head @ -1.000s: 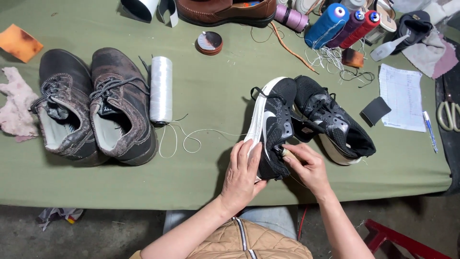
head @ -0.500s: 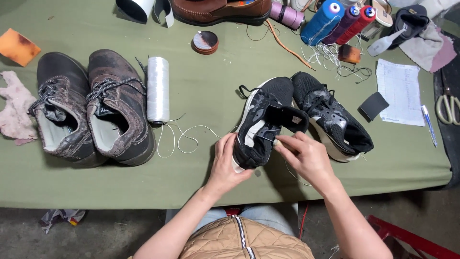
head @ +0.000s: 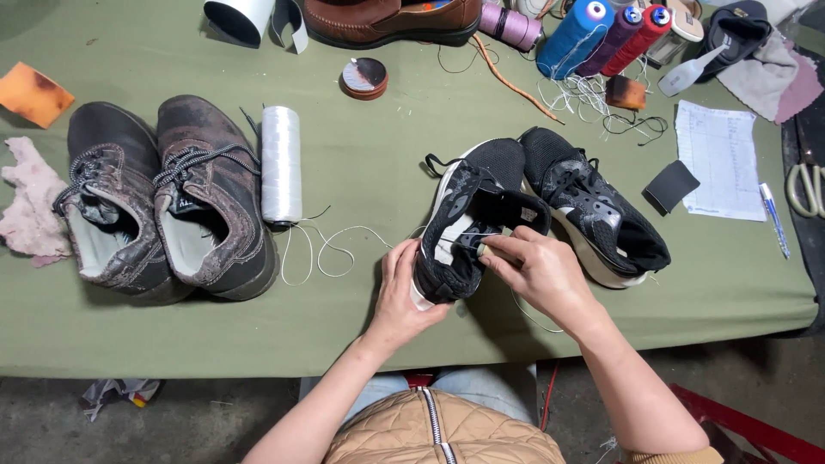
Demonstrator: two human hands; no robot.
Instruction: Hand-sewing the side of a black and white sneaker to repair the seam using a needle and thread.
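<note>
A black sneaker with a white sole (head: 464, 215) lies on the green table (head: 361, 163), toe toward me. My left hand (head: 402, 296) cups its toe end from the left. My right hand (head: 537, 275) pinches at the tongue and laces near the shoe's opening, and a thin white thread runs under that hand. The matching black sneaker (head: 593, 210) rests just to the right, touching the first one.
A pair of worn brown shoes (head: 163, 202) sits at the left beside a white thread spool (head: 281, 163) with loose thread. Pink rag (head: 30, 206), orange sponge (head: 33, 94), round tin (head: 364, 77), brown shoe (head: 387, 19), coloured thread cones (head: 601, 34), paper (head: 720, 159), pen (head: 773, 219).
The sneaker has been turned from its side to more upright, its opening now facing up. My right hand moved onto the tongue and my left hand slid down to the toe.
</note>
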